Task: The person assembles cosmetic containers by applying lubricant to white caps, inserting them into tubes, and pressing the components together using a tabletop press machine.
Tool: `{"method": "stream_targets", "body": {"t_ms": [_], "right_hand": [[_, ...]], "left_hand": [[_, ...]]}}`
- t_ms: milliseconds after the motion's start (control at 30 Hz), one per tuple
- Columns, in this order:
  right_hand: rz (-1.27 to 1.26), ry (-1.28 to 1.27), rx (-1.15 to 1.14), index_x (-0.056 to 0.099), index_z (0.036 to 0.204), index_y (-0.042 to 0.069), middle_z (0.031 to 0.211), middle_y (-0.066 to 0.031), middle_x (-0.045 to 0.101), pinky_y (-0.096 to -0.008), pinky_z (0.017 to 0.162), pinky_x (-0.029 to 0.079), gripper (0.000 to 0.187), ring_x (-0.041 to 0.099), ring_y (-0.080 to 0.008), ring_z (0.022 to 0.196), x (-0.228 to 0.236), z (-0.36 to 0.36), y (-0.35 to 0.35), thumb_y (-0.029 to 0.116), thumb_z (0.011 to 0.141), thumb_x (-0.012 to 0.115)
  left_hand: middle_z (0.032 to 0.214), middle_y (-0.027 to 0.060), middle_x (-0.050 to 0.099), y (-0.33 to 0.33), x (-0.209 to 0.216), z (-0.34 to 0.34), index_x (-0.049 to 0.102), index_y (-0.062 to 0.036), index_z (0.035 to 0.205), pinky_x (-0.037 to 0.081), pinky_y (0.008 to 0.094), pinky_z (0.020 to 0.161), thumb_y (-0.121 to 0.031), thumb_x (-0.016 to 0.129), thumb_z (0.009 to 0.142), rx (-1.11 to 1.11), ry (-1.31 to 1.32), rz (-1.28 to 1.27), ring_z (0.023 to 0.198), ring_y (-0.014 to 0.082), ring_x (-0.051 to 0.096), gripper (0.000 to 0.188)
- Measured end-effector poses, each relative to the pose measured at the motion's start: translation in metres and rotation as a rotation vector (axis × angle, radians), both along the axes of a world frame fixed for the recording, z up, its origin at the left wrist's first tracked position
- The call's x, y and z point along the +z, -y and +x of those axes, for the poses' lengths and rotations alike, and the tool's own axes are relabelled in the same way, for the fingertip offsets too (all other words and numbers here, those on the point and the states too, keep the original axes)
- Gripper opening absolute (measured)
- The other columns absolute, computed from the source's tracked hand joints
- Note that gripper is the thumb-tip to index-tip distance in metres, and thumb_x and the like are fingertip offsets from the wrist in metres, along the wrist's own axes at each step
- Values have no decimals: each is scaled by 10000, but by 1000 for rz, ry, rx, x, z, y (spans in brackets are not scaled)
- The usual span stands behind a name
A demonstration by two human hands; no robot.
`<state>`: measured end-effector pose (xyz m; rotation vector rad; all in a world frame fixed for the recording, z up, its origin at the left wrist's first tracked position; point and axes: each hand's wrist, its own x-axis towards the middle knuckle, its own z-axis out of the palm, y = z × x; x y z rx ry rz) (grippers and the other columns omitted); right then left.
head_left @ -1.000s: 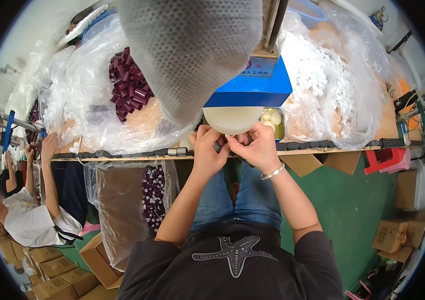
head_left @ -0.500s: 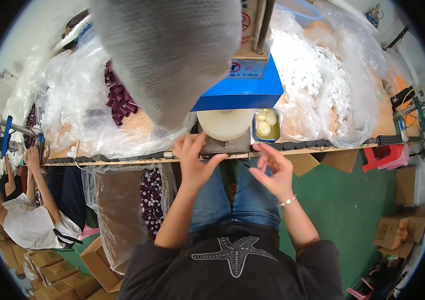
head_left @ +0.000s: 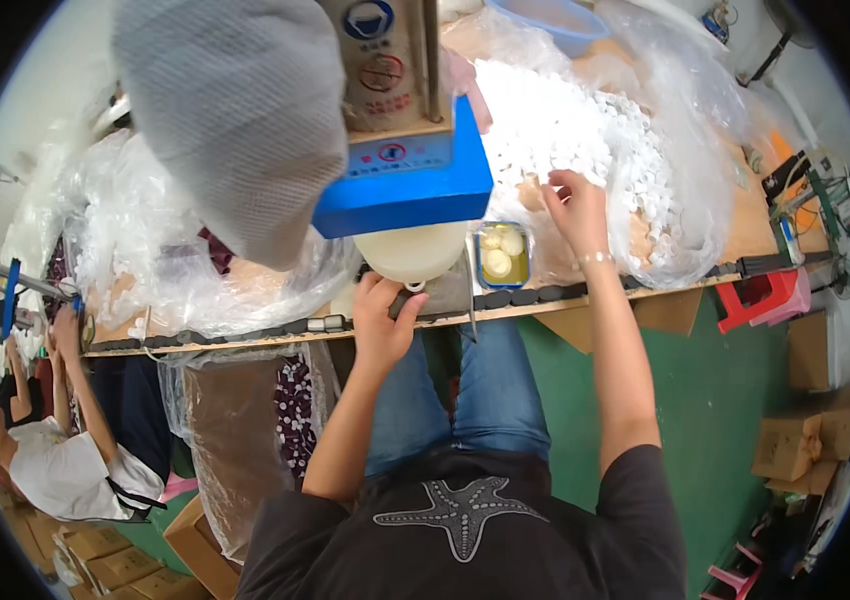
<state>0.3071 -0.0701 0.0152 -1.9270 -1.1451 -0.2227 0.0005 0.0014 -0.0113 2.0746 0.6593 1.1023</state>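
My left hand (head_left: 379,320) is at the table edge, just under the round off-white disc (head_left: 413,252) of a press-like machine with a blue guard (head_left: 410,195). Its fingers and thumb close around a small dark tube (head_left: 400,301) with a white ring-shaped piece (head_left: 414,287) at its top. Out over the pile of small white plastic pieces (head_left: 555,125), my right hand (head_left: 579,215) has its fingers curled and its thumb close to the index finger. Whatever sits between those fingertips is too small to make out. Between the hands lies a small tin (head_left: 503,255) with pale round pieces in yellowish liquid.
A grey cloth-covered shape (head_left: 235,120) blocks the upper left. Maroon tubes (head_left: 214,250) and clear plastic sheeting (head_left: 160,270) lie on the left. Below hangs a lined box (head_left: 235,430) of purple and white pieces. Another person (head_left: 75,450) works at far left. Red stool (head_left: 753,298) at right.
My left hand has gone from spread fingers to gripping the tube under the disc. My right hand has moved from the table edge out to the white pile. The view has shifted right.
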Motion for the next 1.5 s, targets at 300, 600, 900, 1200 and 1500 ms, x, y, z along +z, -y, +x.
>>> {"method": "stream_targets", "body": {"t_ms": [300,600,900,1200,1500], "right_hand": [[-663,311,-246,657,806,30,881,-213,662,-461,737,537,246,658,-372,848,-14,28,-42,264,732,662],[-30,-288,82,694,971,16,783,-31,648,-244,619,489,175,616,-102,692,4,-26,10,98,818,709],[-106,-267,567,633,852,-4,688,-129,579,-338,540,425,146,553,-231,578,16,-166,4,133,847,682],[-80,29,593,633,870,5,723,-165,606,-413,605,450,162,580,-353,665,7,-167,-2,162,847,666],[-200,132,622,633,888,41,767,-151,626,-422,619,484,160,614,-348,710,2,-155,-1,193,848,660]], "left_hand": [[857,173,642,1,68,-115,643,-5,931,488,404,738,-111,712,774,-34,-493,-102,830,350,614,202],[788,190,658,-62,43,-232,665,0,886,502,421,662,-224,686,813,270,-731,-120,750,377,638,236],[1191,113,590,-218,-11,-98,602,-33,1162,454,404,888,-2,612,734,478,-658,662,1078,314,546,430],[1006,121,648,-202,-9,-109,644,-44,1036,440,403,824,-38,722,671,348,-587,683,977,312,576,373],[1106,122,644,-85,41,-88,572,-14,1083,453,364,950,137,646,721,9,-46,272,1114,291,575,399]]}}
